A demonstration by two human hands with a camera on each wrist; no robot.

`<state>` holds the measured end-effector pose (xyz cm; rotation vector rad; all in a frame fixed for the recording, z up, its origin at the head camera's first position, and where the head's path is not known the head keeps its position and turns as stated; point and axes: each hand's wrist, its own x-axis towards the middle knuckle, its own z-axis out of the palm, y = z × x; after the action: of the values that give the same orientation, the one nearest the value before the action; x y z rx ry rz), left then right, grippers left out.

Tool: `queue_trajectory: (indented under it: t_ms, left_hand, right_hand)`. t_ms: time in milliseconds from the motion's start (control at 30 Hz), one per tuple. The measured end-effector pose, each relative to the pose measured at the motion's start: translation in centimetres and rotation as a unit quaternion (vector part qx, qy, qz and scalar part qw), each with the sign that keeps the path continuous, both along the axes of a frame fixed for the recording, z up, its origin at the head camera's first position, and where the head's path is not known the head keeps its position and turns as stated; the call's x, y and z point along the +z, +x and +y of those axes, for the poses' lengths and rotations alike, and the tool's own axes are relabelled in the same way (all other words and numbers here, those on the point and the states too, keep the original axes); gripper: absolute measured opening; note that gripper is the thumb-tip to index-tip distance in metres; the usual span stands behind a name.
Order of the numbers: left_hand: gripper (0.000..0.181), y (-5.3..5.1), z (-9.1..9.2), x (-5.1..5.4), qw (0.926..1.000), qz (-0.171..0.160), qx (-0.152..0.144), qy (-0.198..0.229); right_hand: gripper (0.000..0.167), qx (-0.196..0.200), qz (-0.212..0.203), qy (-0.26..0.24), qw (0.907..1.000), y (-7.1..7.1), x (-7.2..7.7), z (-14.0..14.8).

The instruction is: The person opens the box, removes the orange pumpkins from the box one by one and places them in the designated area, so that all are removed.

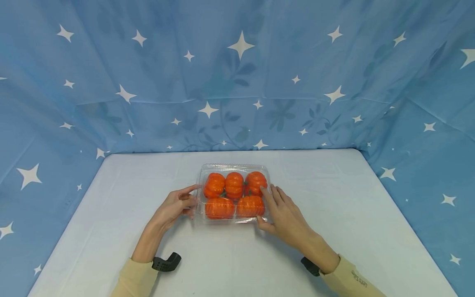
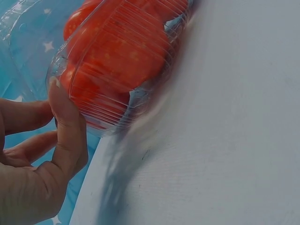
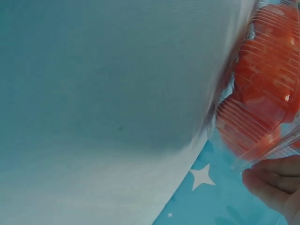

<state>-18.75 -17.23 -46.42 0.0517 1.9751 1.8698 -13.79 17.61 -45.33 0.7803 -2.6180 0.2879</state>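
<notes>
A clear plastic clamshell box (image 1: 233, 167) lies on the white table with several orange-red, ribbed, pumpkin-like pieces (image 1: 234, 185) inside, in two rows. My left hand (image 1: 176, 208) holds its left edge; in the left wrist view the thumb (image 2: 65, 117) lies against the rim, other fingers bent behind it. At the front right corner is my right hand (image 1: 287, 218), its thumb at the front edge and fingers along the right side. The right wrist view shows its fingertips (image 3: 255, 176) at the plastic rim. Whether the lid is fastened is unclear.
The white table (image 1: 111, 198) extends around the box on every side. Behind it and at both sides hangs a blue cloth (image 1: 237, 74) with white stars. Dark bands (image 1: 167, 262) circle both wrists, next to pale yellow sleeves (image 1: 137, 278).
</notes>
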Motion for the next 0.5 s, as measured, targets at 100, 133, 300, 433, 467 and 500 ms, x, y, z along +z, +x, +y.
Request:
queue_trajectory:
  t_ms: [100,133,300,433,467,500]
  left_hand:
    - [0.059,0.01,0.07,-0.1,1.0,0.001,0.006,-0.002]
    - [0.058,0.02,0.13,-0.14,1.0,0.002,0.008,-0.003]
    - [0.056,0.01,0.51,-0.33,0.9997,-0.001,0.024,-0.006]
    - [0.056,0.03,0.69,-0.42,0.9993,-0.011,0.036,0.001]
    - [0.057,0.04,0.7,-0.45,0.9993,-0.012,0.034,0.0]
    - [0.057,0.06,0.71,-0.45,0.9994,-0.01,0.033,-0.001]
  right_hand:
    - [0.082,0.004,-0.001,-0.002,1.0,-0.05,-0.06,0.01]
    - [0.082,0.007,0.0,0.0,1.0,-0.06,-0.07,0.03]
    - [0.082,0.031,0.003,0.022,0.9993,-0.13,0.02,0.25]
    - [0.078,0.053,-0.017,0.043,0.9975,-0.21,0.38,0.48]
    - [0.076,0.058,-0.023,0.047,0.997,-0.21,0.53,0.53]
    - [0.074,0.061,-0.029,0.052,0.9964,-0.23,0.64,0.58]
